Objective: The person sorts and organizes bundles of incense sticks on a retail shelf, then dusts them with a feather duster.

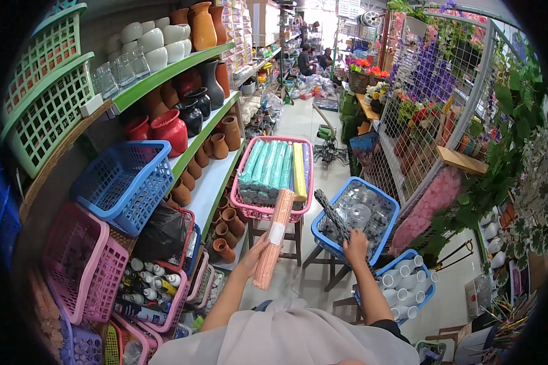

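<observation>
My left hand (253, 257) is closed round a long peach-coloured bundle (265, 264) with a white label, tilted over the front edge of the pink basket (263, 211). That basket holds teal rolls (268, 164), a yellow roll (299, 172) and a purple one, side by side. Over the blue basket (391, 226), my right hand (355, 247) grips the lower end of a dark, twisted, shiny strip (332, 214). Clear plastic items (359, 213) lie in the blue basket beneath the strip.
Shelves with pots and a red vase (169, 134) line the left side. A blue basket of white cups (431, 291) stands low at the right, near a wire rack (408, 131) with flowers. Two people (304, 59) are farther down the aisle.
</observation>
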A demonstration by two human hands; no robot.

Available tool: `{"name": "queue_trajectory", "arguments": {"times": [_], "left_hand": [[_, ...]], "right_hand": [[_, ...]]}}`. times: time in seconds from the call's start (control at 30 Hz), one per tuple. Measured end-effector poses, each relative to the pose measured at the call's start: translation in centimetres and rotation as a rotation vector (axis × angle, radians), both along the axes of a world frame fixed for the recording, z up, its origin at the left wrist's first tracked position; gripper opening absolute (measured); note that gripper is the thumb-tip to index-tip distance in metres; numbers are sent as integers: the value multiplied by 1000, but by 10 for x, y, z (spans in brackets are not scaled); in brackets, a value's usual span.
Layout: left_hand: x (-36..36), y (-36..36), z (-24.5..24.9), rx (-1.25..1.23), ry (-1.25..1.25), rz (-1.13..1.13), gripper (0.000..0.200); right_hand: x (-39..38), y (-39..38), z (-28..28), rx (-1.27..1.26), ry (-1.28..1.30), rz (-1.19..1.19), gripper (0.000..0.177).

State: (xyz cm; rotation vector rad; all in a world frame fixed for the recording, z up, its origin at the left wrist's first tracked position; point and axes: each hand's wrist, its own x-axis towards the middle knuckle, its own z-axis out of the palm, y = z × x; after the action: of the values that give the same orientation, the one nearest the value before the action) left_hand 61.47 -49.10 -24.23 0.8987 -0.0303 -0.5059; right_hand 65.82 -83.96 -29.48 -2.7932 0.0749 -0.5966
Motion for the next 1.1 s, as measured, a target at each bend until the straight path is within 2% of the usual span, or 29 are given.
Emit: {"name": "queue_trajectory", "arguments": {"times": [0.03, 0.1, 0.17, 0.2, 0.23, 0.27, 0.3, 0.37, 0.4, 0.47, 0.53, 0.63, 0.73, 0.8, 0.87, 0.93, 0.97, 1.0, 1.07, 1.1], "left_hand": [[0, 1, 1, -14, -11, 12, 51], [2, 1, 5, -25, -31, 26, 49], [1, 0, 10, 16, -69, 125, 45], [1, -2, 13, 15, -72, 134, 45], [-1, -4, 15, 78, -99, 227, 46], [-2, -6, 16, 143, -123, 323, 47], [-4, -6, 16, 144, -118, 342, 47], [-5, -3, 19, 192, -289, 581, 42], [-7, 3, 18, 198, -287, 610, 42], [-14, 20, 16, 212, -399, 742, 38], [-27, 32, 34, 157, -352, 888, 39], [-49, 63, 49, 167, -488, 942, 49], [-85, 90, 88, 338, -563, 1068, 58], [-111, 113, 96, 269, -556, 1100, 55], [-141, 137, 117, 378, -660, 1109, 46], [-174, 156, 138, 392, -667, 1138, 45], [-191, 165, 148, 464, -630, 1174, 44], [-207, 176, 156, 533, -592, 1206, 43], [-243, 192, 172, 647, -566, 1279, 44], [-264, 193, 188, 756, -495, 1331, 43]], "right_hand": [[2, 6, 1, 1, -1, 1, 38], [10, 25, 5, 531, 221, 356, 25], [-1, 65, 24, 632, 152, 479, 27], [-12, 82, 46, 747, 377, 554, 30], [-16, 98, 40, 794, 480, 629, 34], [-32, 116, 73, 858, 633, 711, 36], [-34, 128, 64, 842, 689, 830, 39], [-44, 154, 68, 875, 766, 1030, 49], [-50, 166, 77, 910, 782, 1124, 54], [-54, 185, 90, 893, 882, 1165, 56], [-56, 207, 94, 963, 954, 1229, 58], [-59, 243, 104, 989, 903, 1366, 57], [-68, 276, 116, 963, 903, 1539, 53], [-75, 297, 125, 1131, 1105, 1608, 50], [-85, 320, 141, 1076, 1171, 1714, 48], [-101, 344, 150, 1200, 1135, 1715, 50], [-103, 357, 147, 1112, 1072, 1749, 51], [-115, 367, 167, 1059, 999, 1797, 53], [-135, 383, 198, 1050, 1297, 1752, 53], [-141, 400, 189, 1018, 1098, 1848, 52]]}}
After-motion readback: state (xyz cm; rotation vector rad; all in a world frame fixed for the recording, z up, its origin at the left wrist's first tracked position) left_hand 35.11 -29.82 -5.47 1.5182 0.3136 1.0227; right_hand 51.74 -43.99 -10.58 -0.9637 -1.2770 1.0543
